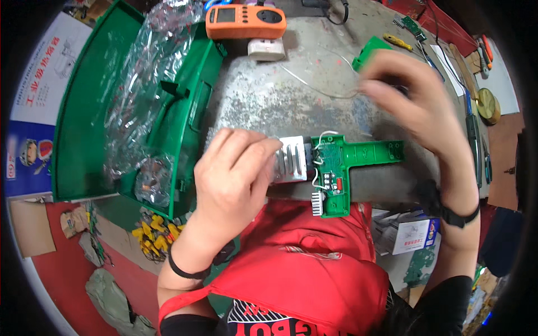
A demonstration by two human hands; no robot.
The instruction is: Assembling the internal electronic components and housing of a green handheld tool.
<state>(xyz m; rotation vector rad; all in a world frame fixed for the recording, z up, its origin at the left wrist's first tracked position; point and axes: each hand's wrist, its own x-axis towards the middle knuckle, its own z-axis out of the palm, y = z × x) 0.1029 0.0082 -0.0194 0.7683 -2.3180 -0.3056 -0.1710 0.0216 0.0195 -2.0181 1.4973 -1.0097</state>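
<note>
A green T-shaped plastic housing half (pixel 372 154) lies open side up near the table's front edge. Inside it sit a circuit board (pixel 330 154), white wires and a finned silver heat sink (pixel 318 204). A ribbed silver metal piece (pixel 291 159) adjoins the housing's left side. My left hand (pixel 232 173) is closed on that metal piece, thumb and fingers at its left edge. Smeared by motion, my right hand (pixel 412 95) is raised with bent fingers beside another green plastic part (pixel 371 51). It partly covers that part, and whether it grips anything is unclear.
An open green case (pixel 193 106) with clear plastic wrap (pixel 134 95) stands on the left. An orange meter (pixel 246 22) rests at the back above a white block (pixel 266 49). A yellow-handled screwdriver (pixel 398 41) and a soldering iron (pixel 473 140) lie right; yellow parts (pixel 154 235) lie lower left.
</note>
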